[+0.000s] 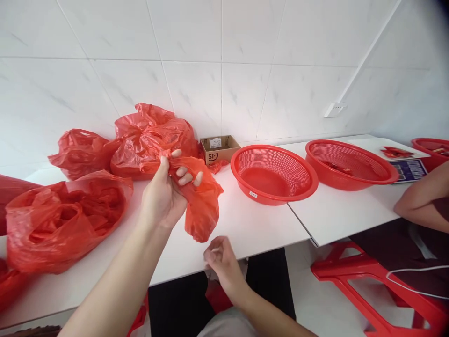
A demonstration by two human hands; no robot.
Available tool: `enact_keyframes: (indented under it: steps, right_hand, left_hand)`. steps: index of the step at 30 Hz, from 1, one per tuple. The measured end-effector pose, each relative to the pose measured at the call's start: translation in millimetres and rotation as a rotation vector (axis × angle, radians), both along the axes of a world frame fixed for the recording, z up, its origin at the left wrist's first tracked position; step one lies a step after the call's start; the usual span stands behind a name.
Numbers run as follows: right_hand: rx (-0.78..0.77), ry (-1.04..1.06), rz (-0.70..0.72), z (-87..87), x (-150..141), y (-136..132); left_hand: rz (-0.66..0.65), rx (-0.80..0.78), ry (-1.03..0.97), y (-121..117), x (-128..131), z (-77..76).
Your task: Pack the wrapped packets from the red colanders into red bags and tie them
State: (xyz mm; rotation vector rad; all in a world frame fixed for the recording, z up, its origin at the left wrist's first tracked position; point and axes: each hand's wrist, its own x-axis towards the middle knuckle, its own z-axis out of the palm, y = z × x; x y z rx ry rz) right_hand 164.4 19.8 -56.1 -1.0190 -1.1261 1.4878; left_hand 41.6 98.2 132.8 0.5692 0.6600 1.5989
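My left hand (164,192) is raised over the white table, its fingers closed around a thin red plastic bag (205,206). The bag's lower part hangs down on the right of the hand, crumpled and slightly bulging. Lower down, at the table's front edge, my right hand (224,262) is curled closed below the hanging bag, apart from it, and nothing shows in its fingers. Left of my left arm lies a wide-open red bag (70,220) stuffed with more crumpled red plastic.
Full red bags (154,135) stand along the wall, beside a small cardboard box (220,149). To the right are a red perforated basket (273,175), a second basket (351,164) with small items and a scale (409,169). Another person's arm (424,196) rests at the right edge.
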Motion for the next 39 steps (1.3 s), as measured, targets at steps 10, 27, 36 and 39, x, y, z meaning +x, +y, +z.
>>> enact_keyframes:
  steps: [10,27,36,39]
  right_hand:
    - [-0.293,0.468,0.232,29.2,-6.8,30.4]
    - [0.293,-0.321,0.36,89.9,71.7,49.6]
    - [0.768,-0.156,0.105,149.1,35.4,63.3]
    - [0.786,-0.173,0.004,152.6,43.8,52.3]
  left_hand:
    - [0.033,0.007,-0.073,3.8,-0.4,-11.1]
    - [-0.473,0.016,0.674,-10.4,-34.1,-20.2]
    - [-0.612,0.178,0.889,-16.5,-28.8,-13.5]
    - [-0.545,0.213,0.853,-16.4,-36.1,-17.6]
